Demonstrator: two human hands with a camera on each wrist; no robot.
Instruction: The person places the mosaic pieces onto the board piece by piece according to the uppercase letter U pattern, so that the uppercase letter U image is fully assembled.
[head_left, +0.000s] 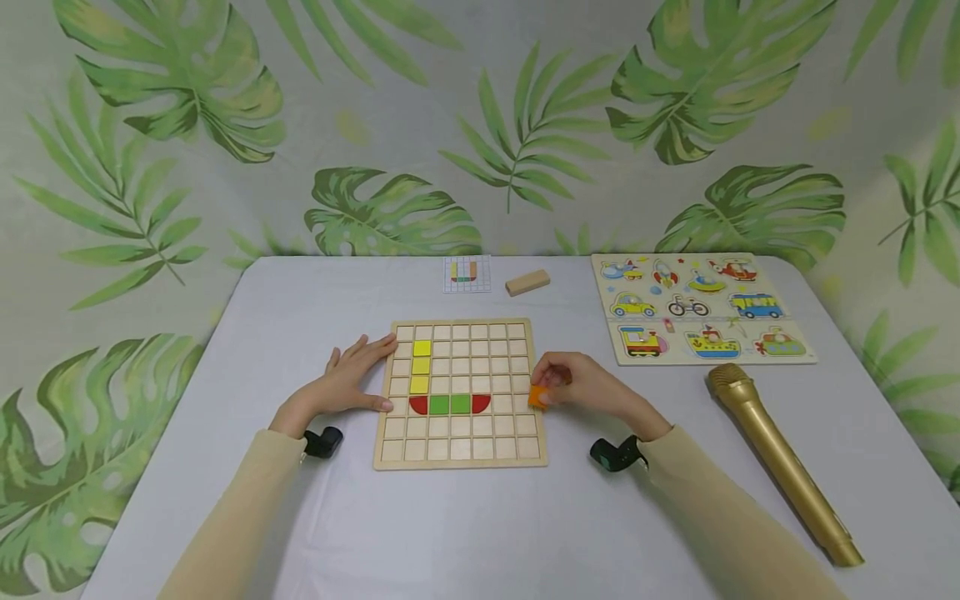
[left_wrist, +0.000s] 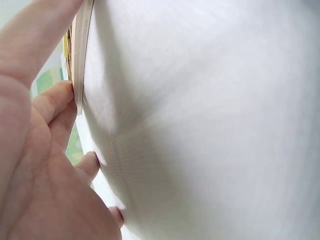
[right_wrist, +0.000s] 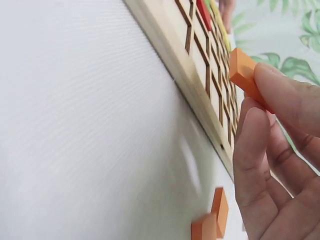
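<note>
A wooden grid board (head_left: 461, 464) lies on the white table. On it are yellow square tiles (head_left: 421, 366) in a column, two green square tiles (head_left: 450, 404) and, at either end of the green ones, red curved tiles (head_left: 481, 404). My left hand (head_left: 341, 383) touches the board's left edge with spread, nearly straight fingers. At the board's right edge, my right hand (head_left: 581, 383) pinches an orange tile (right_wrist: 245, 75) between thumb and fingers. Two more orange pieces (right_wrist: 219, 212) show below that hand in the right wrist view; whether they lie on the table is unclear.
Behind the board lie a small pattern card (head_left: 467, 274) and a plain wooden block (head_left: 527, 282). A vehicle puzzle board (head_left: 701, 310) is at the back right. In front of it, a gold microphone (head_left: 783, 467) lies slantwise beside my right forearm.
</note>
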